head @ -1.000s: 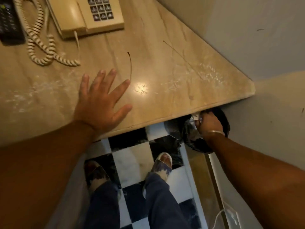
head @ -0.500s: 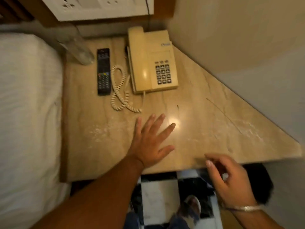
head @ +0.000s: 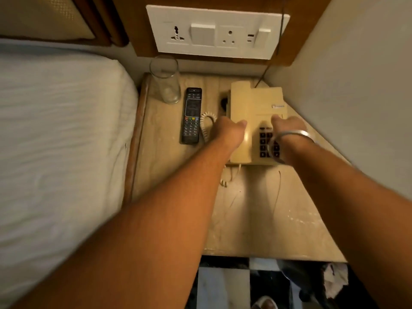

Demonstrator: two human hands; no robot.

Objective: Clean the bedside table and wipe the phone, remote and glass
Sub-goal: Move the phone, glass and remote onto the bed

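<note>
A beige desk phone (head: 256,101) sits at the back right of the marble bedside table (head: 256,208). My left hand (head: 229,130) grips its left side at the handset, thumb on top. My right hand (head: 287,126), a metal bangle on the wrist, holds the right side above the keypad. The coiled cord (head: 207,123) lies just left of my left hand. A black remote (head: 192,114) lies left of the cord. An empty clear glass (head: 166,81) stands upright at the back left corner. White dust streaks (head: 298,219) mark the table's front right.
A bed with a white sheet (head: 55,141) runs along the table's left edge. A white switch and socket panel (head: 216,32) hangs on the wall behind. The right wall (head: 356,85) is close to the phone. A black-lined bin (head: 334,279) stands below the table's front edge.
Both hands moved forward from the table's front to the phone and closed on its sides. The view tilted up from the floor and bin to the back of the table.
</note>
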